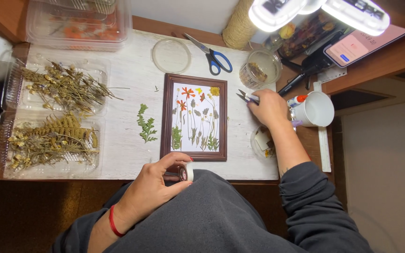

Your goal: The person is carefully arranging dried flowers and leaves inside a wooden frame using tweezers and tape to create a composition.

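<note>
A white bench (132, 89) holds a framed pressed-flower picture (194, 117). The left hand (158, 185), at six o'clock, pinches a tape roll (186, 171). The right hand (269, 108), at three o'clock, grips small snips (245, 96).

Head camera looks straight down (close) onto the table (132, 84).

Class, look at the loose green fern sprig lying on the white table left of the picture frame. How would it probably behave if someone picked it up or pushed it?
The fern sprig looks flat and thin with fine leaflets, so it is probably very light and would slide or flutter at a slight push. It seems pressed and dried like the plants in the picture frame, so it is likely brittle: leaflets could snap if pinched.
</note>
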